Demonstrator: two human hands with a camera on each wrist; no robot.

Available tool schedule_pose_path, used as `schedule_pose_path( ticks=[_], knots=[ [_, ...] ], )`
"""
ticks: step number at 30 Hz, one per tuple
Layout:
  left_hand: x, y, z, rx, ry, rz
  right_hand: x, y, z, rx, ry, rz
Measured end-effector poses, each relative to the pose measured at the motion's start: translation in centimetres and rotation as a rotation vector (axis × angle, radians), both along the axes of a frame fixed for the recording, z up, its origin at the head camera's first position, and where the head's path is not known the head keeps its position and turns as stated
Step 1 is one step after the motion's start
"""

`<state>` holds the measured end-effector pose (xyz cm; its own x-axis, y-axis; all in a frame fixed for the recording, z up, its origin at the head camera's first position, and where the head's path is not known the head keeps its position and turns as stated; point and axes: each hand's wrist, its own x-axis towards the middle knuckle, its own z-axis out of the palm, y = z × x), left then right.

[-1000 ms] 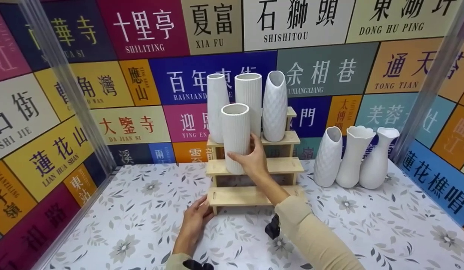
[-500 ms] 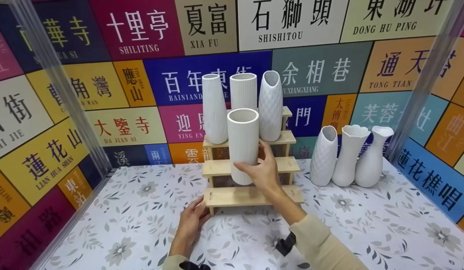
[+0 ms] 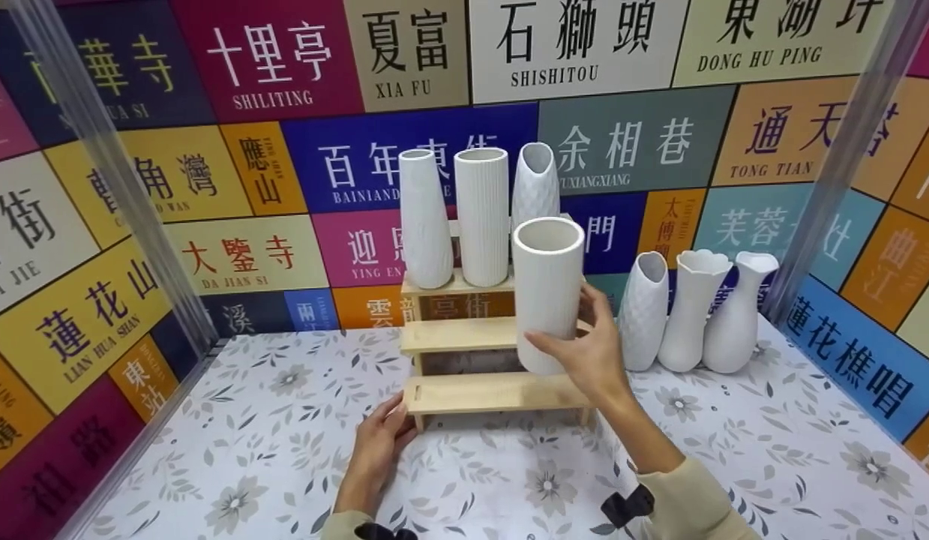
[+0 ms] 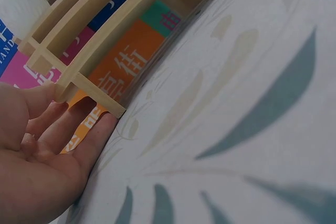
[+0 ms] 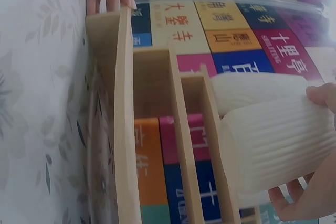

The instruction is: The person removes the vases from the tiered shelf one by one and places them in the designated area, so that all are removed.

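A white ribbed cylinder vase (image 3: 548, 300) is held upright in my right hand (image 3: 600, 352), in front of the right part of the stepped wooden display stand (image 3: 464, 394). Its base is above the lowest step. My left hand (image 3: 378, 442) grips the left end of that step; in the left wrist view the thumb touches the shelf corner and the fingers (image 4: 100, 135) lie by the leg. On the top step stand a tapered white vase (image 3: 425, 225), another ribbed vase (image 3: 482, 217) and a diamond-textured vase (image 3: 535, 187), partly hidden by the held one.
To the stand's right, a diamond-textured vase (image 3: 644, 315), a wavy-rimmed vase (image 3: 689, 315) and a narrow-necked vase (image 3: 734, 322) stand close together on the floral tablecloth (image 3: 284, 435). Colourful sign panels (image 3: 636, 142) back the table, with clear uprights (image 3: 127, 165) at both sides.
My right hand has carried the ribbed vase rightward and forward off the middle of the stand, uncovering the ribbed vase behind. My left hand stays at the stand's left end.
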<state>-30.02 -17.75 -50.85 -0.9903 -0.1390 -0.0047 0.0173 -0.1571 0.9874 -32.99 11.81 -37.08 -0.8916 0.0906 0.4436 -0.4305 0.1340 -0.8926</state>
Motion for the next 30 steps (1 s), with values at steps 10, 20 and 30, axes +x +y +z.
schedule_pose_path(
  ticks=[10, 20, 30],
  knots=[
    [0.0, -0.2, 0.0, -0.001, -0.004, -0.011, -0.3, 4.3, -0.5, 0.035, -0.034, -0.065],
    [0.2, -0.2, 0.1, 0.009, -0.002, -0.009, -1.3, 7.5, -1.3, 0.11, -0.024, -0.15],
    [0.1, -0.1, 0.1, 0.004, -0.003, -0.024, -2.1, 10.9, -2.8, 0.136, -0.052, -0.227]
  ],
)
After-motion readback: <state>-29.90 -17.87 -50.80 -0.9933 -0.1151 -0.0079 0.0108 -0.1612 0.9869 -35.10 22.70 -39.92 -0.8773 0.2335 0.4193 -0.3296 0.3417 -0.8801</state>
